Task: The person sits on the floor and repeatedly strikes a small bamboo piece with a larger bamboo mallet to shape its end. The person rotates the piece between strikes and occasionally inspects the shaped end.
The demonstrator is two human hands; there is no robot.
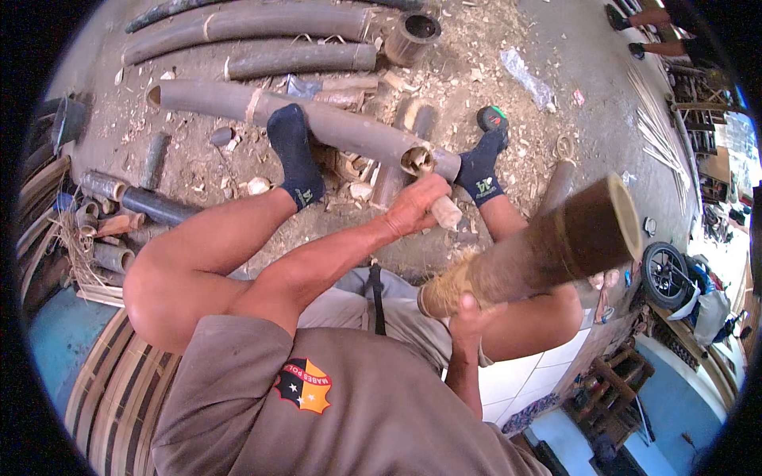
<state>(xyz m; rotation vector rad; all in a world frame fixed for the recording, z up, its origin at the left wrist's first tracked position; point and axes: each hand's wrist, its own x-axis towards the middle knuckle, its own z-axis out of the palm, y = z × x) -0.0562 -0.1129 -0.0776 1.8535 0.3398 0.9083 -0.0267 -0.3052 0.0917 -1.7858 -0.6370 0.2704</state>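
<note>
A long brown bamboo pole [349, 131] lies across the ground before me, with a hole [414, 161] cut in its side near the right end. My left hand [418, 202] is closed around what looks like a chisel [447, 213]. Its pale wooden handle end pokes out toward me, while the far end points to the hole and its tip is hidden. My right hand [470, 319] grips a thick bamboo club [548, 242] near its frayed, narrower end. The club is raised at a slant over my right thigh, apart from the chisel, its wide cut end up to the right.
My socked feet [295, 147] press against the pole on both sides of the hole. A tape measure [490, 119] sits beyond the right foot. More bamboo poles [246, 28] and a short bamboo tube [413, 38] lie farther off among chips. Bamboo strips [119, 389] are stacked at lower left.
</note>
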